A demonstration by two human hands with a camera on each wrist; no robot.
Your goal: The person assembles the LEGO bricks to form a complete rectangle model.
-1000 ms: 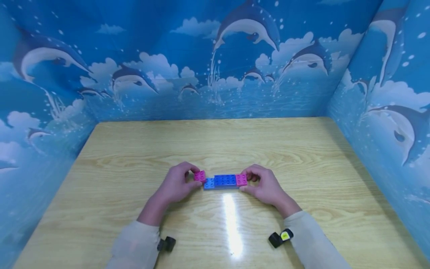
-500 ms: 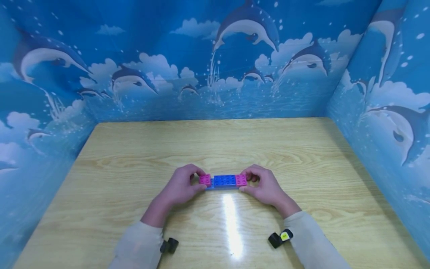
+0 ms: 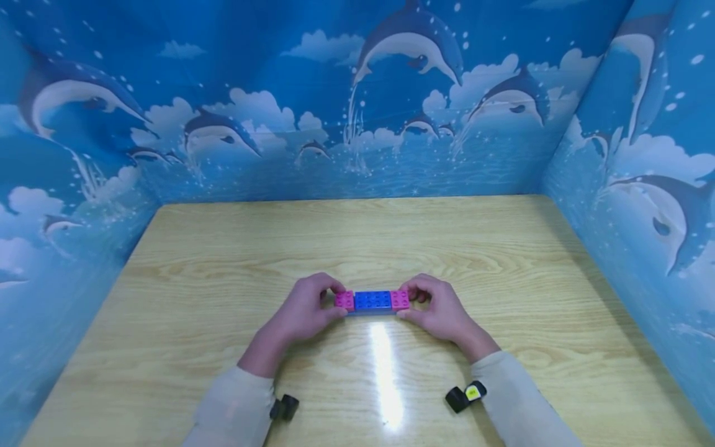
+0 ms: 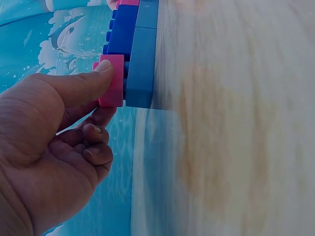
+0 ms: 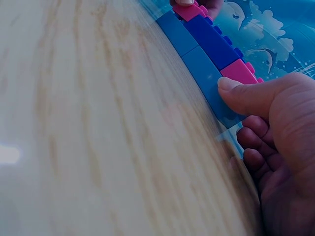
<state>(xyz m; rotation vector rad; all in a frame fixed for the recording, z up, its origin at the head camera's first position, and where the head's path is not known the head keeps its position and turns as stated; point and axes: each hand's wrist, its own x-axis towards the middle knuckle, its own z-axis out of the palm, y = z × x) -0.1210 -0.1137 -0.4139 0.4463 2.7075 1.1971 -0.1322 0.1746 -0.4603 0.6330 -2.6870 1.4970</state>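
My left hand pinches a pink toy building brick between thumb and fingers. That brick is over the left end of a row of light blue bricks; in the left wrist view a narrow gap with studs shows between them. A dark blue brick sits on the middle of the row, beside the held brick. Another pink brick is seated on the row's right end. There my right hand grips the end of the build, its thumb on the near side of the light blue brick.
The build lies on a wood-grain table. Blue dolphin-print sheeting stands behind the table and along both sides. A black wrist camera is strapped at the right sleeve, another black camera at the left.
My left hand has moved right with its pink brick, from beside the row's left end to over it, covering the light blue studs there. My right hand has kept its grip.
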